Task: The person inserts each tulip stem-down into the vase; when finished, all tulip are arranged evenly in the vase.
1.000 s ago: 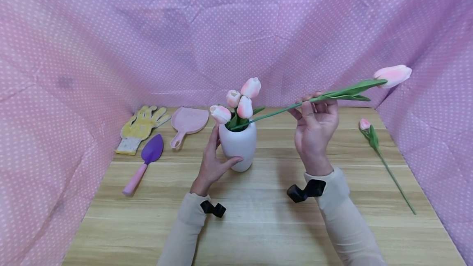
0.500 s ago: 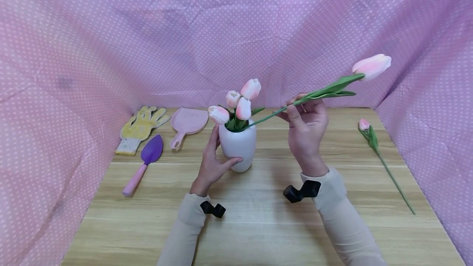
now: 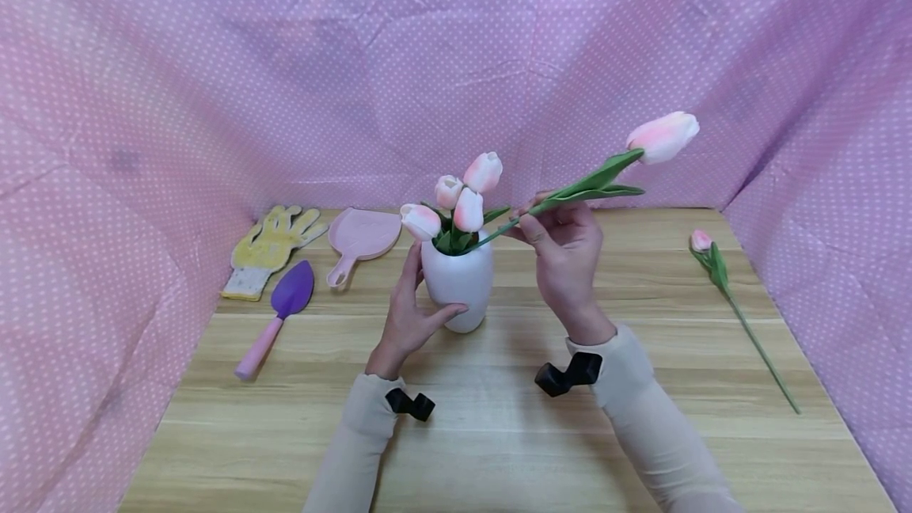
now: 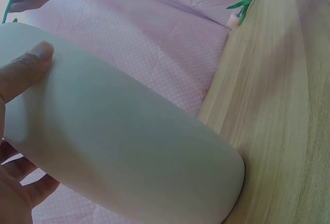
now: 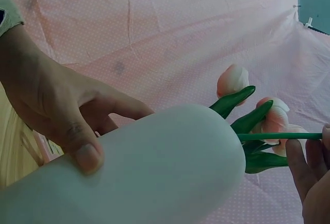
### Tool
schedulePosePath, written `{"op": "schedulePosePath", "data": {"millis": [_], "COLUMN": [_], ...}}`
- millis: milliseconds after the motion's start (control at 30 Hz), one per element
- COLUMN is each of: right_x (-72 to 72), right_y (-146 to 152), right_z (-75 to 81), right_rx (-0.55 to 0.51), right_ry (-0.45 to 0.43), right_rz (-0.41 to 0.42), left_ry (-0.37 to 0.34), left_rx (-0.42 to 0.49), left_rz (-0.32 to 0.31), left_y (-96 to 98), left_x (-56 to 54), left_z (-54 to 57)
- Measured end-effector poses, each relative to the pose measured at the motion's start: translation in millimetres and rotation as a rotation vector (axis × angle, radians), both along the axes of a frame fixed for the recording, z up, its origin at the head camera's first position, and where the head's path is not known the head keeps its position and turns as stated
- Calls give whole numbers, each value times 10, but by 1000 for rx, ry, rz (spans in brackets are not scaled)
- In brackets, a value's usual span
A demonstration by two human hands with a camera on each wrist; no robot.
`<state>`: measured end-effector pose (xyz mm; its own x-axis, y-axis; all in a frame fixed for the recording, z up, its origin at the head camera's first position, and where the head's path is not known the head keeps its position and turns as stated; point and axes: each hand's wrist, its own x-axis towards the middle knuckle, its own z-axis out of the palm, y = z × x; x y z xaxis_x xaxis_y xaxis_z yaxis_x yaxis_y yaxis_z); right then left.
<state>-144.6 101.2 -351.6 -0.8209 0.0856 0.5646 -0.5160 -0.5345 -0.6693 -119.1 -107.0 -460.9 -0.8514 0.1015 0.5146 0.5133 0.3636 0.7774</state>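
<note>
A white vase [image 3: 459,283] stands upright mid-table with several pink-and-white tulips [image 3: 469,209] in its mouth. My left hand [image 3: 409,315] grips the vase from its left side, thumb across the front; the left wrist view shows the thumb on the white wall [image 4: 124,126]. To the right of the vase, my right hand [image 3: 570,260] pinches the green stem of another tulip [image 3: 663,137] between thumb and fingers. That tulip slants, bloom up to the right, and its stem's lower end is inside the vase mouth, hidden by the rim. The right wrist view shows this stem [image 5: 278,136] running into the opening.
One more tulip [image 3: 744,323] lies on the table [image 3: 499,450] at the right. At the left are a yellow-and-white glove [image 3: 274,248], a pink dustpan-shaped scoop [image 3: 363,234] and a purple trowel [image 3: 292,291] with a pink handle. Pink dotted cloth [image 3: 456,70] hangs around the table.
My right hand has moved left toward the vase, carrying the tulip, and its stem has slid deeper into the mouth. My left hand keeps its hold on the vase.
</note>
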Motion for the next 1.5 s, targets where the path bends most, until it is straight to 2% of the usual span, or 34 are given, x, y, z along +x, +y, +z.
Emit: {"op": "schedulePosePath", "data": {"millis": [333,633,900,1033,1233,1500], "right_x": [20,20,27,26,34,58], "right_y": [-103,-159,-196,-198,-175,-125], "right_z": [-62,-120,-142,-144,-130,-16], "right_rx": [32,138,290,330,329,266], "right_ry": [-9,48,56,46,41,17], "right_rz": [-25,-75,-155,-167,-151,-138], "left_ry": [-1,21,25,18,22,24], "left_rx": [-6,-3,1,3,4,-5], "left_rz": [10,6,4,3,-9,-5], "left_y": [-9,-8,-7,-5,-6,1], "left_x": [17,14,5,1,0,4], "left_z": [6,-7,-1,1,9,7]}}
